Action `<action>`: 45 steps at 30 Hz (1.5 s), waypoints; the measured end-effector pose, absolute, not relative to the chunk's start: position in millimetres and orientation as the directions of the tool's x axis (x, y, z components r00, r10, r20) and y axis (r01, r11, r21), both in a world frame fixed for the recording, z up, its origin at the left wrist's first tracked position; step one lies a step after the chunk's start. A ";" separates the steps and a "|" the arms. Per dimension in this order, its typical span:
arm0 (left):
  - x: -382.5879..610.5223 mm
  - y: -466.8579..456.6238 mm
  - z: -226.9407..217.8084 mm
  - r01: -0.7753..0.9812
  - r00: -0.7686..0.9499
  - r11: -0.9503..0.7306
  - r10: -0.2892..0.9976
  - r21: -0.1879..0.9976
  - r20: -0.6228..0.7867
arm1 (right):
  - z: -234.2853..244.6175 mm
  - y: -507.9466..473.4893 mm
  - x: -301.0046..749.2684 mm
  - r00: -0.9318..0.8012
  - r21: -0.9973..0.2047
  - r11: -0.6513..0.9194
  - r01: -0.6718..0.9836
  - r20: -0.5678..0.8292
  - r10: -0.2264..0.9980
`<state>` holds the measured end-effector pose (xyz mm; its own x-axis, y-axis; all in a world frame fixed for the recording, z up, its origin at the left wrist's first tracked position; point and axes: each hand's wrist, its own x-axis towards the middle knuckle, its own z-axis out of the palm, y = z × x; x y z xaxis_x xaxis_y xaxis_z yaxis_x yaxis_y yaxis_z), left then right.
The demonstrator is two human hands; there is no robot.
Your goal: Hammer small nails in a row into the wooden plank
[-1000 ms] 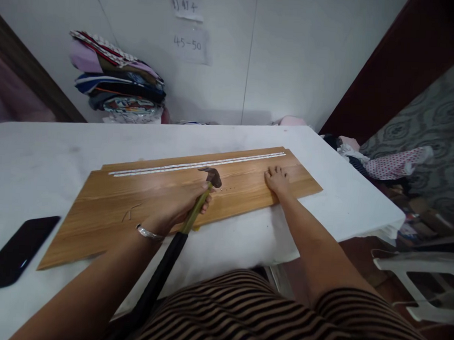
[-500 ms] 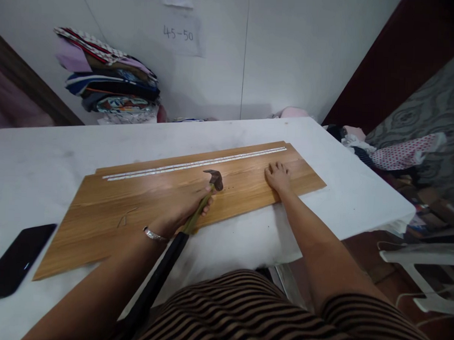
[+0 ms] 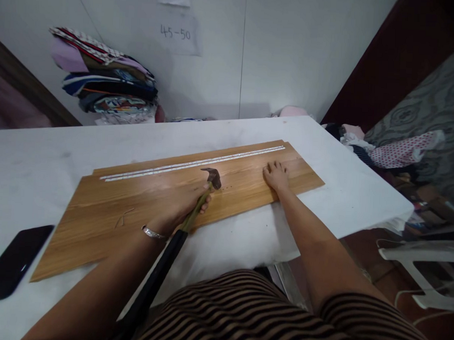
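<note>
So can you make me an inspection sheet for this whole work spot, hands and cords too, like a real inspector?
Surface: white table, with a wooden board lying on it.
Work things: hammer; whether its head touches the board is unclear. Dark specks nearby, too small to identify.
Clutter: two pale strips and some thin pieces on the board; black phone beside it.
Left hand: gripping the hammer.
Right hand: resting on the board.
Cables: thin pale cord near the white stool.
Surroundings: wall with papers, one reading 45-50; piled fabrics at back left.
</note>
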<state>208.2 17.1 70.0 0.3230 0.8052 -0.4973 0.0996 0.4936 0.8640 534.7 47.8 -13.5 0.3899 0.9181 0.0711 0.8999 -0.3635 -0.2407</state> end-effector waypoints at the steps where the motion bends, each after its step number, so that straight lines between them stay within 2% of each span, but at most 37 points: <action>1: 208.9 16.7 69.2 0.102 0.324 0.494 0.804 0.863 -0.498 | -13.3 47.9 534.7 0.388 -0.239 -0.362 0.901 0.070 0.919; 10: 203.6 20.4 62.9 0.078 0.354 0.466 0.813 0.881 -0.462 | -13.7 47.5 533.7 0.380 -0.248 -0.348 0.904 0.093 0.920; 16: 203.3 18.5 58.2 0.110 0.306 0.480 0.816 0.870 -0.490 | -14.5 48.4 534.0 0.385 -0.246 -0.354 0.902 0.088 0.919; 22: 201.9 16.6 60.9 0.083 0.331 0.459 0.824 0.885 -0.459 | -13.2 47.2 533.3 0.389 -0.258 -0.358 0.898 0.084 0.917; 28: 201.6 16.2 59.4 0.125 0.328 0.484 0.804 0.866 -0.497 | -13.9 47.2 534.1 0.387 -0.270 -0.350 0.897 0.098 0.917; 45: 206.5 17.4 66.8 0.117 0.315 0.473 0.816 0.873 -0.484 | -14.9 47.5 533.7 0.380 -0.264 -0.340 0.903 0.120 0.917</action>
